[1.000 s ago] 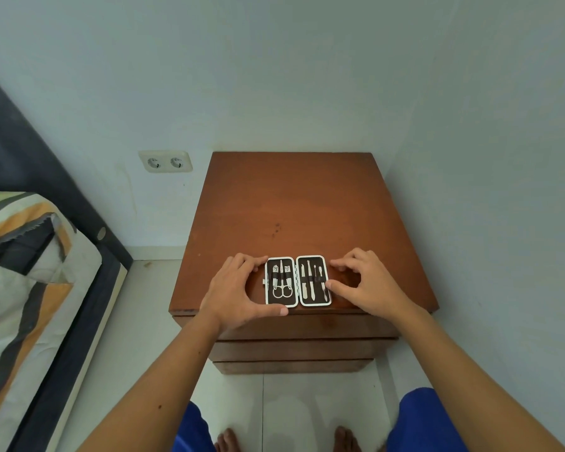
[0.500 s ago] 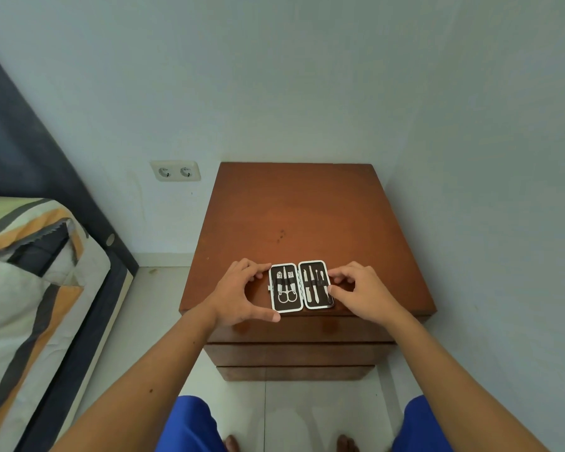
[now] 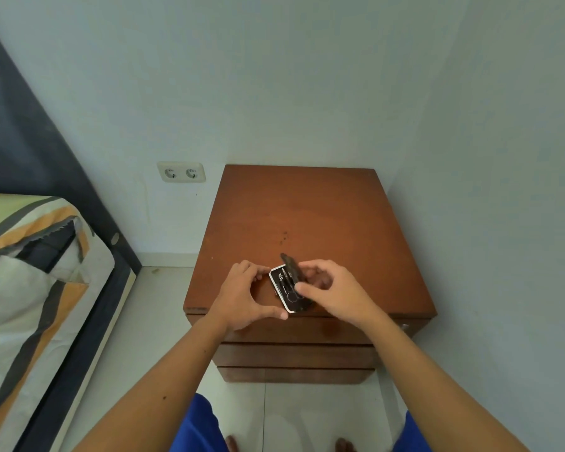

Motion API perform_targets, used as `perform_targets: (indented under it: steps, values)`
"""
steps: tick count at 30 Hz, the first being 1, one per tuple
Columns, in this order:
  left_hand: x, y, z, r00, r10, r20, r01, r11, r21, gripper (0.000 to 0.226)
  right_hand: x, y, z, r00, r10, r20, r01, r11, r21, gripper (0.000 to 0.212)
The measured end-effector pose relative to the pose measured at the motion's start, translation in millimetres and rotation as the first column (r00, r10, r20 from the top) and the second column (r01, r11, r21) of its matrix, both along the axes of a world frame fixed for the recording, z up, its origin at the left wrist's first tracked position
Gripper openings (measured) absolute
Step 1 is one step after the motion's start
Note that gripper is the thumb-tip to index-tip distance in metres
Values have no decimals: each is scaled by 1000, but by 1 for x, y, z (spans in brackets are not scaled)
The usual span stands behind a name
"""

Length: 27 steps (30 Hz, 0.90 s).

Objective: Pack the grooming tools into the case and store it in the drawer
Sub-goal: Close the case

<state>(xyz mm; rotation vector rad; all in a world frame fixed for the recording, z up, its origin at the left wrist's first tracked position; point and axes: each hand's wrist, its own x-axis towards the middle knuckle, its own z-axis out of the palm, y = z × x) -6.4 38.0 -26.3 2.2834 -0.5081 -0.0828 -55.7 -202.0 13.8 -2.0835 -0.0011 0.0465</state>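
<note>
The case (image 3: pixel 287 290) sits on the near front edge of the nightstand (image 3: pixel 307 216), half folded: the left half lies flat with the tools visible in it, the right half is tipped up on its hinge, standing roughly upright over the middle. Long axis runs away from me, slightly skewed, near end toward the right. My right hand (image 3: pixel 333 291) is on the raised half, thumb at its near edge and fingers curled behind its far side, pinching that lid. My left hand (image 3: pixel 242 296) brackets the flat half from the left, thumb along the near corner, fingers curved at the far left corner, steadying it rather than lifting. The lid has to swing leftward and down onto the flat half, so the right hand drives it, I'd say. The drawers (image 3: pixel 294 355) lie directly below the case, all closed. Bed (image 3: pixel 30 272) to the left, wall socket (image 3: pixel 181 172) behind.
</note>
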Motion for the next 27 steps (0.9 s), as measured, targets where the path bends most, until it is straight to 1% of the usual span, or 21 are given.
perform_targets:
  steps: [2,3,7,12,15,19,22,25,27]
  values:
    - [0,1,1,1000,-11,0,11,1000,10,116,-4,13,-6,998,12,54,-2,983,-181,50]
    - [0,2,1,1000,-12,2,12,1000,13,115,-6,17,-8,997,29,75,-10,971,-240,54]
    - [0,2,2,1000,-19,6,19,999,31,109,-7,18,-15,993,59,99,-20,933,-359,58]
    - [-1,3,2,999,-32,0,32,999,32,101,-5,4,-12,991,106,77,-70,923,-378,59]
    - [0,4,0,999,-32,-9,32,999,34,87,0,-7,-9,991,128,36,-103,913,-394,62]
    - [2,5,0,998,-51,-27,52,998,26,75,7,-24,-8,997,74,-31,-80,904,-421,75]
    - [2,5,0,997,-66,-32,67,997,27,70,12,-34,-9,997,49,-57,-69,900,-431,75]
    - [2,5,-1,999,-45,-25,45,999,11,66,15,-40,-8,992,102,-72,-123,892,-436,72]
    - [3,3,-2,1000,-28,-10,28,1000,-1,69,17,-41,-6,984,154,-89,-178,886,-429,70]
